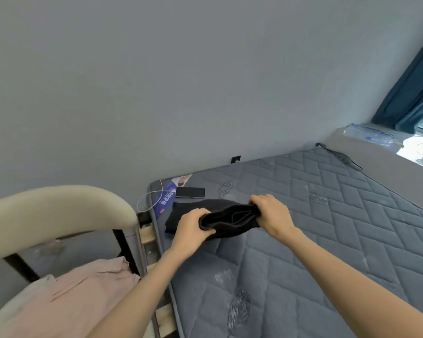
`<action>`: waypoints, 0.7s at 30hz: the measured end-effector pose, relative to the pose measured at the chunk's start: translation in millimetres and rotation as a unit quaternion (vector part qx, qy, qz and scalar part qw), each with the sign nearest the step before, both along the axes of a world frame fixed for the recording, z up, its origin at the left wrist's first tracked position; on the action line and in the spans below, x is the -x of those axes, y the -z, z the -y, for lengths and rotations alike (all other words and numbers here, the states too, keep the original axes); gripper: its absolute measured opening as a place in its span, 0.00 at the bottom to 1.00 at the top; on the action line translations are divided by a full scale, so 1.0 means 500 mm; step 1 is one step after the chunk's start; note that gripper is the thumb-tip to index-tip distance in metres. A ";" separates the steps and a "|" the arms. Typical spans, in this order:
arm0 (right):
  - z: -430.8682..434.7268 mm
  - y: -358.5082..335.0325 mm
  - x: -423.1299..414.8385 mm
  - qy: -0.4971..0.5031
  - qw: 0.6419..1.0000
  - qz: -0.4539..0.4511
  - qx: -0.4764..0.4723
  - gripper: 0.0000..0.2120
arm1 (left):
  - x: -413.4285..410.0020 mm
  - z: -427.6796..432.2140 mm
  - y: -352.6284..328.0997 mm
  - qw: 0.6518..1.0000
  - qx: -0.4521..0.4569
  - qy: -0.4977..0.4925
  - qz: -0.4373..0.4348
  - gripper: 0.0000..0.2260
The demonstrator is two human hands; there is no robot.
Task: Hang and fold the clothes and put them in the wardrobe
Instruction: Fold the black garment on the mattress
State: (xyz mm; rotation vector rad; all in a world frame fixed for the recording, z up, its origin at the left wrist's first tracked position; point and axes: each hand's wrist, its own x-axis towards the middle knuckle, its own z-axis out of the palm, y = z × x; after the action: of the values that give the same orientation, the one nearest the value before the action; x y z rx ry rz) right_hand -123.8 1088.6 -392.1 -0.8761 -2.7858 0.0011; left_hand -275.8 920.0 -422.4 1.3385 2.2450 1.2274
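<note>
Black garment, bunched, is gripped at each end by left hand and right hand over the mattress; loosening either grip could undo the fold.

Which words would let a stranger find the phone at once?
Find the grey quilted mattress and its far left corner by the wall. The phone lies flat there, just beyond the held black garment: the only glossy dark rectangle, unlike the soft cloth.

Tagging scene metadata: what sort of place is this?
Probably a bedroom: a bare grey quilted mattress, a dark blue fabric curtain at the right, and a black cloth garment mid-fold over the mattress.
</note>
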 end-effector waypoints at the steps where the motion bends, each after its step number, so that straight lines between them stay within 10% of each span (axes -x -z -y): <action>1: 0.004 0.045 -0.017 0.004 0.999 0.032 0.017 0.12 | -0.018 0.008 0.056 1.000 0.014 0.013 0.019 0.12; 8: 0.026 0.313 -0.136 -0.042 0.947 0.265 0.175 0.11 | -0.130 0.051 0.344 0.973 0.155 0.164 0.037 0.13; 21: 0.046 0.506 -0.310 -0.140 0.887 0.334 0.288 0.15 | -0.364 0.122 0.499 0.955 0.284 0.081 -0.013 0.16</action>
State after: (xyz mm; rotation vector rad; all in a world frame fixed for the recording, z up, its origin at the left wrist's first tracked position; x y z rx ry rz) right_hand 31.3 1065.8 -645.1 -0.6465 -3.6285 0.7481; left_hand -93.7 858.9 -671.8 1.2664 2.2059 0.4502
